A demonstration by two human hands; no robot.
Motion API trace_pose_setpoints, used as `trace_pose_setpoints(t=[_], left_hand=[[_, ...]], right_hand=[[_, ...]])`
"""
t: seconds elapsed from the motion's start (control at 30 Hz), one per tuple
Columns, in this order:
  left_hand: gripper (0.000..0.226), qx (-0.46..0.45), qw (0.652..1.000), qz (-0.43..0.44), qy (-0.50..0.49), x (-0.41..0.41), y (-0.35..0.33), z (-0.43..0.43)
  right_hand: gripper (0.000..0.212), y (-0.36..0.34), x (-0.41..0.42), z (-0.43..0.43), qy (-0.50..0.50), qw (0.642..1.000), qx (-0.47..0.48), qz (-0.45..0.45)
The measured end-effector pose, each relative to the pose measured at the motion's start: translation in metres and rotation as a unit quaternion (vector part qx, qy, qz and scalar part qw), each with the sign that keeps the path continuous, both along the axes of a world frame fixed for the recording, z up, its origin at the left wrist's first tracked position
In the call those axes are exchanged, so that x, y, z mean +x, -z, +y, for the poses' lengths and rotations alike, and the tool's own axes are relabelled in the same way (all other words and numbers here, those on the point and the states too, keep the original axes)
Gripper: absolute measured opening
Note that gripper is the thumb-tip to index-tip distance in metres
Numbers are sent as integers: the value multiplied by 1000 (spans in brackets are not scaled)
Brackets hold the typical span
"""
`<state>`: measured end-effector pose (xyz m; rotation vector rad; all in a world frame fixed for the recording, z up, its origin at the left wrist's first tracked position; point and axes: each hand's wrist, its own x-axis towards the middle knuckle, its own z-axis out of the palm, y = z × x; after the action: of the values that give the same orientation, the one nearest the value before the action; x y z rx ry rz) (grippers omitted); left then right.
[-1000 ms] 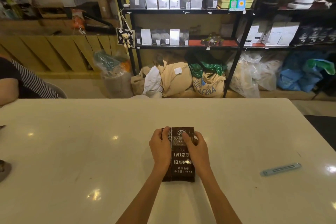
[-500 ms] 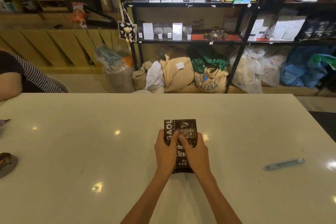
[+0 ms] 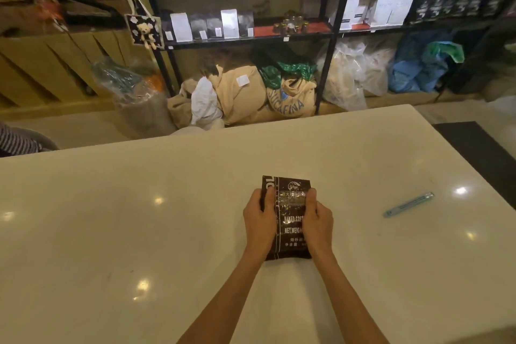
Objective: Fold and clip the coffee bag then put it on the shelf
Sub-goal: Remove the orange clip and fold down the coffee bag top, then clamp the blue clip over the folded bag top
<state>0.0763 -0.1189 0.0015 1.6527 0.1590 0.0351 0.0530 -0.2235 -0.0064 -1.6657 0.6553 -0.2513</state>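
A dark brown coffee bag with white lettering lies flat on the white table, its top pointing away from me. My left hand grips its left edge and my right hand grips its right edge, thumbs pressing on the upper front. A light blue bag clip lies on the table to the right, apart from the bag. The black metal shelf with rows of bags stands behind the table.
Burlap sacks and plastic bags sit on the floor under the shelf. A person in a striped sleeve sits at the far left. The table's right edge borders a dark floor strip.
My hands slid from the middle of the bag's front out to its side edges. The upper part of the bag now lies flatter. The camera tilted down and right.
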Motion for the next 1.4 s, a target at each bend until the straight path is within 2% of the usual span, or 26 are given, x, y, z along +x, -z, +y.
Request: trace_pose_setpoints(t=[0.07,0.13,0.2,0.27,0.33,0.4,0.47,0.53,0.6,0.63,0.73,0.8,0.87,0.93,1.07,1.23,1.4], left_hand=[[29,14,1000,2,5,-1,4,-9],[29,24,1000,4,6,2,4,-18],[29,30,1000,-7,-3,6,8,-26],[28,28,999,-15,-14,4,12,-38],[26,27,999,-22,-25,3,15,-53],[20,22,999,-30,-31,4,19,-66],[29,13,999,-35,-30,5,18,-74],[42,21,999,-39,-30,6,17,-80],[43,46,997,-59,-27,5,19,-83],[38,66,995,-75,-25,5,21,-83],[24,116,984,-137,-24,6,26,-81],[34,122,979,-162,-10,6,31,-79],[42,106,982,-157,1,7,32,-79],[33,81,985,-153,9,7,33,-76],[18,25,991,-128,30,4,31,-72],[27,32,989,-137,43,2,21,-73],[38,-11,996,-85,27,2,16,-78]], right_hand=[[65,-4,-4,-15,-37,999,28,26],[70,-10,-5,-44,-96,994,17,48],[70,-11,-10,-87,-112,992,-41,42],[48,-8,-20,-146,-98,982,-161,28],[19,-4,-28,-210,-109,945,-306,34],[39,7,-32,-264,-145,901,-407,33],[59,22,-35,-301,-180,853,-490,25],[62,36,-36,-326,-203,811,-548,42],[52,45,-37,-341,-229,808,-541,49],[44,46,-38,-343,-231,819,-524,43],[17,35,-36,-334,-222,879,-422,-1],[16,15,-36,-318,-175,936,-303,-34],[23,-7,-37,-299,-171,958,-223,-55],[31,-27,-35,-275,-207,955,-193,-88],[28,-37,-19,-222,-287,937,-176,-96],[32,-25,1,-179,-359,903,-214,-95],[23,-26,9,-163,-376,894,-236,-63]])
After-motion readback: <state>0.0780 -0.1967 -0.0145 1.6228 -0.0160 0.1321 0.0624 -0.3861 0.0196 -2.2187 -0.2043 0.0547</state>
